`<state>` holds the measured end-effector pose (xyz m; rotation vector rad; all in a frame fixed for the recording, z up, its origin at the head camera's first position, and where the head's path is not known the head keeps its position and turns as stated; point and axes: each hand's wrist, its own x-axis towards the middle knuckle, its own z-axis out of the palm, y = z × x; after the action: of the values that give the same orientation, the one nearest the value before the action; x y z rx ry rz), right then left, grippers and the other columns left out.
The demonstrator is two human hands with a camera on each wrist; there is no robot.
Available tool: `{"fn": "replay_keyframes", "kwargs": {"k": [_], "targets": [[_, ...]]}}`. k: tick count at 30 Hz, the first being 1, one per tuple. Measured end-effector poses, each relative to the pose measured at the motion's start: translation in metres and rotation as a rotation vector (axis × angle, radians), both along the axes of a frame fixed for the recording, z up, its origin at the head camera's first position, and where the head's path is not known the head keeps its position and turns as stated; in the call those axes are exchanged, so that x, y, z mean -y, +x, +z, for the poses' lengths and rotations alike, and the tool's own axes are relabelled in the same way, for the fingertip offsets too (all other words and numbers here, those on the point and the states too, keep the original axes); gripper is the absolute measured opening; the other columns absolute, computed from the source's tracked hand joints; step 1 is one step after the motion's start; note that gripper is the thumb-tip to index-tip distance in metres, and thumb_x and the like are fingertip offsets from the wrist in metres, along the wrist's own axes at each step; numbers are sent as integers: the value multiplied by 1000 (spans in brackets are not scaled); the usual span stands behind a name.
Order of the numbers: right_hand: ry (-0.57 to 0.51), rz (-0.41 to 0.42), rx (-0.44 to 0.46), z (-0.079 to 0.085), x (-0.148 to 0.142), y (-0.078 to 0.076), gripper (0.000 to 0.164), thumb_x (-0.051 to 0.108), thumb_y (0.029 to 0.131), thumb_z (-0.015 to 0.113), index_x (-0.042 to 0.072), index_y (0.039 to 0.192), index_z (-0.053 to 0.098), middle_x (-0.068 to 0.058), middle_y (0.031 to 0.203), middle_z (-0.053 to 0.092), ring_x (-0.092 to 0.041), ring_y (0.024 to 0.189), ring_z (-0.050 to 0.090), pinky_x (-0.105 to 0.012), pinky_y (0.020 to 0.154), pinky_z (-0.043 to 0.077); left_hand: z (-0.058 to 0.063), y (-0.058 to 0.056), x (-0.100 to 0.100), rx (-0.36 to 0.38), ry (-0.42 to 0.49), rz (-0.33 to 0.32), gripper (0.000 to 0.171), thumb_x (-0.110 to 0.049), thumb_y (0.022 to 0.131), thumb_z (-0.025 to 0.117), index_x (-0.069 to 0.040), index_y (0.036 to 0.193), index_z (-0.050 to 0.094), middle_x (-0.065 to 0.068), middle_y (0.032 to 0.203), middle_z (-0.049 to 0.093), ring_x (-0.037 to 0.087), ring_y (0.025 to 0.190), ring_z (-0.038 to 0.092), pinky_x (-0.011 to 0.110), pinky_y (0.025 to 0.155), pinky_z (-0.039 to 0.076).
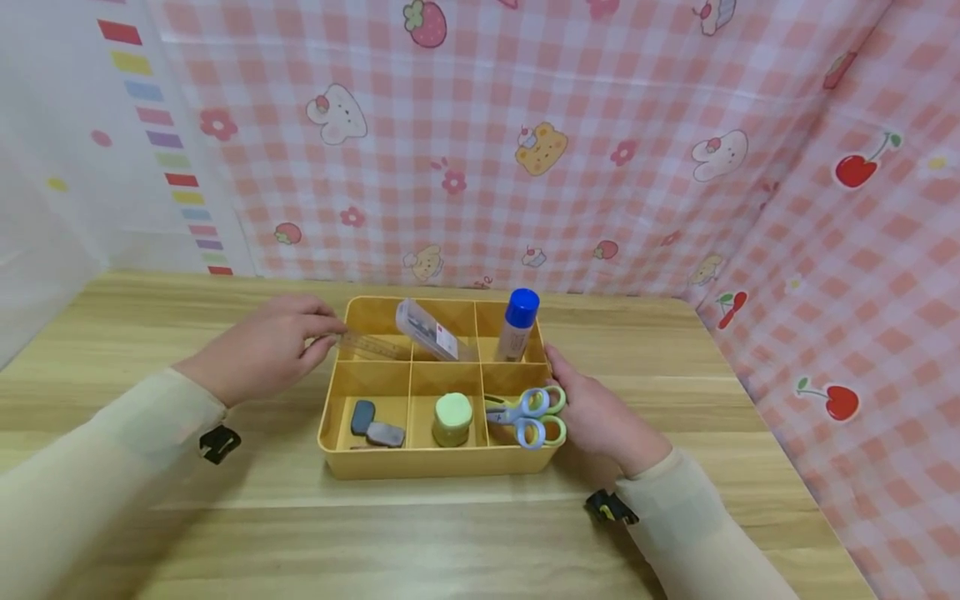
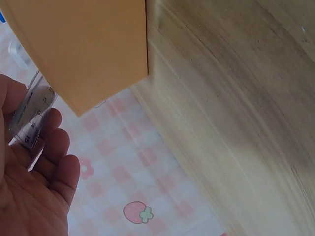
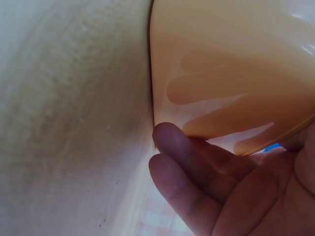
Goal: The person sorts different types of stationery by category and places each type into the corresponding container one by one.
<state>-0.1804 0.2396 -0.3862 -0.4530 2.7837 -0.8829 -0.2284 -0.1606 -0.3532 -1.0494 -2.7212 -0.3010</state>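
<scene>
In the head view a yellow organizer box [image 1: 442, 463] with several compartments stands on the table. My left hand [image 1: 262, 346] is at its back left corner, pinching the end of a clear ruler [image 1: 371, 345]. The ruler's other end reaches into the back left compartment; the left wrist view shows the ruler [image 2: 35, 110] between thumb and fingers. My right hand [image 1: 603, 412] rests against the box's right side. In the right wrist view its fingers [image 3: 184, 169] lie along the outer wall, loosely bent. Beside it, blue and green scissors [image 1: 528, 417] lean out of the front right compartment.
A glue stick [image 1: 517, 327] with a blue cap stands back right. A clear case [image 1: 431, 329] leans in the back middle. A green-lidded jar [image 1: 452, 419] sits front middle, two grey erasers [image 1: 386, 434] front left. A checkered cloth [image 1: 480, 150] hangs behind the wooden table [image 1: 420, 542].
</scene>
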Motion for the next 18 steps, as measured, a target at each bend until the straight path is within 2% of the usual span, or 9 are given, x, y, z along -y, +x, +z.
{"fn": "replay_keyframes", "kwargs": {"k": [6,9,13,18], "targets": [[21,17,-30,-2,-3,-2,57,33,102,34,17,151,10,-15,133,50,-29,115,46,-54,98,35,-3,-2,-3,2,-2,-7,25,-21,92,58,-12,112,67,3,101,60,17,92,51,42,83,46],[9,20,-23,-3,-5,-4,57,34,102,34,19,151,10,-14,133,50,-28,116,46,-53,99,35,-5,0,0,37,4,32,35,-28,93,57,-11,123,60,6,115,57,22,104,48,47,91,43],[-12,36,-25,-6,-7,-3,57,32,102,35,17,151,10,-15,135,47,-28,116,45,-53,99,34,-7,4,9,88,19,112,54,-42,93,54,-13,138,45,10,136,44,29,122,36,54,100,33],[-18,42,-30,-10,-11,-1,56,31,102,34,15,151,11,-16,140,41,-28,120,41,-53,101,32,-9,7,23,114,54,157,68,-57,91,46,-14,143,37,10,142,37,31,127,30,57,101,29]]}}
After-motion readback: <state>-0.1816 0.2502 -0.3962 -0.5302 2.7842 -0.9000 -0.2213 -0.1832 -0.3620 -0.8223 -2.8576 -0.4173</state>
